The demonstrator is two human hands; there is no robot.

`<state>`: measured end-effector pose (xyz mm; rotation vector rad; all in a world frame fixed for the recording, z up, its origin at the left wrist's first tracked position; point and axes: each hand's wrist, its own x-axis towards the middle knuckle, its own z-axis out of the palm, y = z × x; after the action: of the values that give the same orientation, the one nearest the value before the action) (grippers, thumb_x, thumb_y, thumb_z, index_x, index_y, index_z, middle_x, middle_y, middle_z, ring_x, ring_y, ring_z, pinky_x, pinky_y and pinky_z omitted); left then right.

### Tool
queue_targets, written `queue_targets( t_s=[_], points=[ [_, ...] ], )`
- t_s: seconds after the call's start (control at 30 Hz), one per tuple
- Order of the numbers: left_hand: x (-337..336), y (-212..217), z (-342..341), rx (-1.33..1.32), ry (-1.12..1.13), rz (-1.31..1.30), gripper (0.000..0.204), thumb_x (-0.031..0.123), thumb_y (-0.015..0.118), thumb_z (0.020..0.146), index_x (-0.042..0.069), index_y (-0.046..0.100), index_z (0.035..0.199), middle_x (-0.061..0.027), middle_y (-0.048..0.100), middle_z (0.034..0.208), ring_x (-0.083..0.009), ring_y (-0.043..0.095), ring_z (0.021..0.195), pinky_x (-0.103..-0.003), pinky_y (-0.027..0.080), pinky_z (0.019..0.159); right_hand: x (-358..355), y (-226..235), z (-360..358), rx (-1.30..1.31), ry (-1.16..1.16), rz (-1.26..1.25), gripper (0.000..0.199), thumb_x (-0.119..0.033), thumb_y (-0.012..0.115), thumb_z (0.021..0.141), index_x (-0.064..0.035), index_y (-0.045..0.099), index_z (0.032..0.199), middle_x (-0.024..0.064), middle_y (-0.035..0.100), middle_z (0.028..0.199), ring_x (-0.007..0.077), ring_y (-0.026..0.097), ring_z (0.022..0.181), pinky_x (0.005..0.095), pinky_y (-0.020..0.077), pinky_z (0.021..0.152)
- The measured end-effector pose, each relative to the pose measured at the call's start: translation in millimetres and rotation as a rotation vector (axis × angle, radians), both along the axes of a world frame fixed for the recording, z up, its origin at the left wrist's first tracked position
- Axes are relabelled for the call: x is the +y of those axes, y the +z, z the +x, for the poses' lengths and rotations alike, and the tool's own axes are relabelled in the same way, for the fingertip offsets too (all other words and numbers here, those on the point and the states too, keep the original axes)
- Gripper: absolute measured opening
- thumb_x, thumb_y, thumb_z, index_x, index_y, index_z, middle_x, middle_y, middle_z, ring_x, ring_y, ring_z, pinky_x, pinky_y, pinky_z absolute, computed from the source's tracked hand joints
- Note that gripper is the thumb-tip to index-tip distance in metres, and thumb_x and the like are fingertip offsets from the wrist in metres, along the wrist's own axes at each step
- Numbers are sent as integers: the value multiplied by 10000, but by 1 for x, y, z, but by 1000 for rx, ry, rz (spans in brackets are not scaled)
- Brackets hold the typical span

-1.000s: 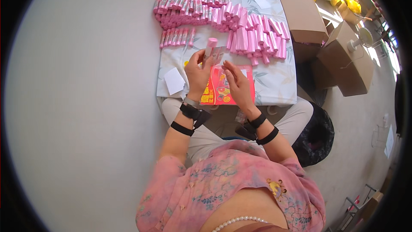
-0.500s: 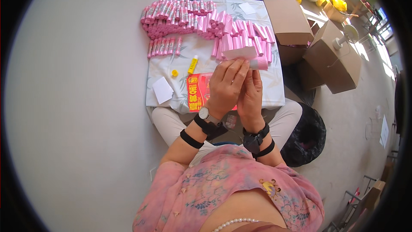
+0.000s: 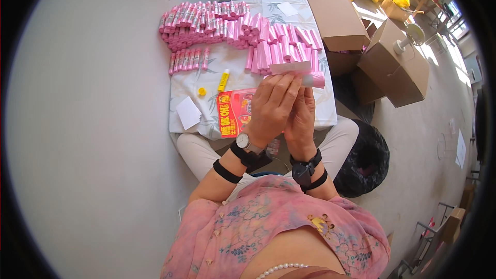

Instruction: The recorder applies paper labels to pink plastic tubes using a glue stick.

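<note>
My left hand (image 3: 273,104) and my right hand (image 3: 300,119) are together over the near right part of the table, fingers closed on a pink roll (image 3: 318,80). A pale paper label (image 3: 292,68) stands up from the roll, pinched under my fingertips. My hands hide most of the roll. Beneath my left hand lies a red printed sheet (image 3: 233,112). To its left are an uncapped yellow glue stick (image 3: 223,80), its yellow cap (image 3: 202,91) and a small stack of white paper slips (image 3: 188,112).
Labelled pink rolls (image 3: 188,23) are heaped at the far left, with a short row of rolls (image 3: 189,60) before them. Plain pink rolls (image 3: 281,44) lie at the far right. Cardboard boxes (image 3: 338,23), a small fan (image 3: 413,36) and a black bag (image 3: 368,160) stand right of the table.
The view has shifted slightly, so the table sits a little further left. My hands keep their grip on the roll; the raised label is turned a little flatter across it.
</note>
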<state>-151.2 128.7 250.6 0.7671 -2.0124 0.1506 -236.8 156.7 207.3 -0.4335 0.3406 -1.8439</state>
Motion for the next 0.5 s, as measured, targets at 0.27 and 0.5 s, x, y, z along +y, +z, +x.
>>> queue_targets(
  t_s=[0.27, 0.5],
  points=[
    [0, -7, 2, 33, 9, 31, 429, 55, 729, 779, 57, 706, 1208, -82, 671, 1180, -272, 648, 1045, -381, 554, 877, 1, -2, 2, 3, -3, 51, 345, -152, 610, 1036, -60, 549, 1362, 36, 657, 1262, 116, 633, 1127, 275, 515, 975],
    [3, -7, 4, 55, 10, 41, 443, 15, 721, 775, 55, 703, 1216, -79, 681, 1155, -274, 653, 1023, -380, 555, 858, 4, -3, 4, 33, -43, 67, 357, -139, 621, 1030, -47, 543, 1366, 41, 653, 1270, 122, 624, 1148, 279, 509, 986]
  ],
)
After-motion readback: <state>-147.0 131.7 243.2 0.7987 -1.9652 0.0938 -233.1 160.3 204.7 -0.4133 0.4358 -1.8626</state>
